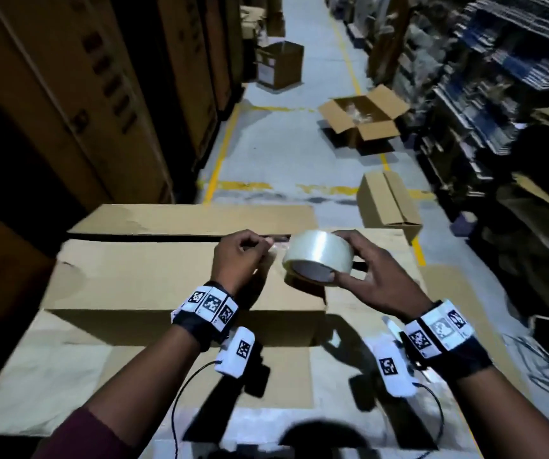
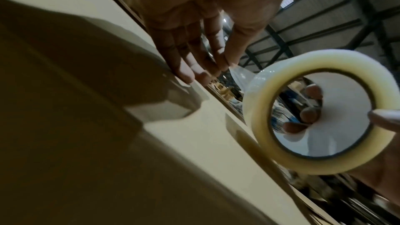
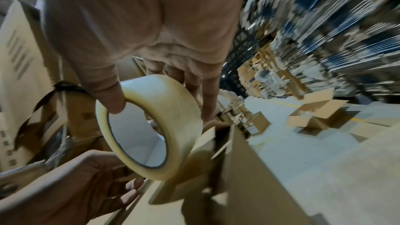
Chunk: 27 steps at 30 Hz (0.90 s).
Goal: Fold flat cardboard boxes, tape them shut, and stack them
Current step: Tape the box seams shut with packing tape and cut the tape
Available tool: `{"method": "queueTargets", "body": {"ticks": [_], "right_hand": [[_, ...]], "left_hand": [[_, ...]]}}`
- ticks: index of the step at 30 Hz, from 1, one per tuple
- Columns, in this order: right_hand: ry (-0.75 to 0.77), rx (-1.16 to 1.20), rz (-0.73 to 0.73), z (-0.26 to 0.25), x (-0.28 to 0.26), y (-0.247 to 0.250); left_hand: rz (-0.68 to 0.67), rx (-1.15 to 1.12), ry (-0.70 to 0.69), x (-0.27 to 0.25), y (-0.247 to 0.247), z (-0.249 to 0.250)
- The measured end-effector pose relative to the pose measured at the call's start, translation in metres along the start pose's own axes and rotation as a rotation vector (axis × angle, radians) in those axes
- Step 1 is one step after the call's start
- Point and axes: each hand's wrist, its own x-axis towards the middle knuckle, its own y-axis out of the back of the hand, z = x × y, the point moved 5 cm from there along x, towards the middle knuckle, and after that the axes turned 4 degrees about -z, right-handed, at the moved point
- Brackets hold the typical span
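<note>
A large cardboard box (image 1: 154, 276) lies in front of me with its top flaps folded down and a dark seam (image 1: 167, 239) between them. My right hand (image 1: 342, 256) grips a roll of clear tape (image 1: 317, 256) just above the box top, thumb on the roll's near rim and fingers over the far side. My left hand (image 1: 266, 246) pinches the loose tape end (image 2: 240, 74) beside the roll, right over the seam. In the right wrist view the thumb (image 3: 112, 98) hooks into the roll (image 3: 173, 117). The left hand's fingers (image 2: 201, 67) hover close to the flap.
Flat cardboard (image 1: 51, 376) lies under the box. On the floor beyond are an open box (image 1: 362, 120), a closed box (image 1: 389, 200) and a farther box (image 1: 279, 64). Tall cartons (image 1: 84, 94) line the left, loaded shelves (image 1: 498, 94) the right.
</note>
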Motion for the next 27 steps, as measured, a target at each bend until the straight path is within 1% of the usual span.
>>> {"method": "queueTargets", "body": {"ticks": [3, 6, 8, 11, 13, 14, 16, 18, 21, 23, 27], "right_hand": [[0.122, -0.034, -0.098, -0.034, 0.069, -0.06], [0.236, -0.138, -0.144, -0.068, 0.129, -0.11], [0.234, -0.168, -0.177, -0.084, 0.164, -0.145], [0.202, -0.206, -0.256, -0.092, 0.2, -0.196], [0.19, -0.231, -0.315, -0.095, 0.218, -0.227], [0.177, -0.239, -0.34, -0.096, 0.224, -0.238], [0.156, -0.253, -0.38, -0.099, 0.238, -0.258], [0.14, -0.261, -0.402, -0.102, 0.248, -0.273], [0.101, -0.278, -0.426, -0.106, 0.259, -0.288], [0.093, -0.285, -0.428, -0.112, 0.266, -0.296], [0.143, -0.293, -0.397, -0.127, 0.274, -0.306]], "left_hand": [[0.121, 0.041, 0.027, 0.017, 0.091, -0.019], [0.212, 0.068, 0.037, 0.034, 0.165, -0.041], [0.239, 0.075, 0.06, 0.046, 0.207, -0.06], [0.289, -0.025, 0.124, 0.054, 0.252, -0.085], [0.304, -0.138, 0.192, 0.055, 0.276, -0.101], [0.3, -0.226, 0.223, 0.054, 0.283, -0.108], [0.291, -0.331, 0.273, 0.056, 0.302, -0.116], [0.249, -0.315, 0.311, 0.06, 0.322, -0.12], [0.193, -0.251, 0.329, 0.062, 0.347, -0.13], [0.191, -0.238, 0.338, 0.062, 0.362, -0.143], [0.204, -0.287, 0.379, 0.058, 0.367, -0.165]]}}
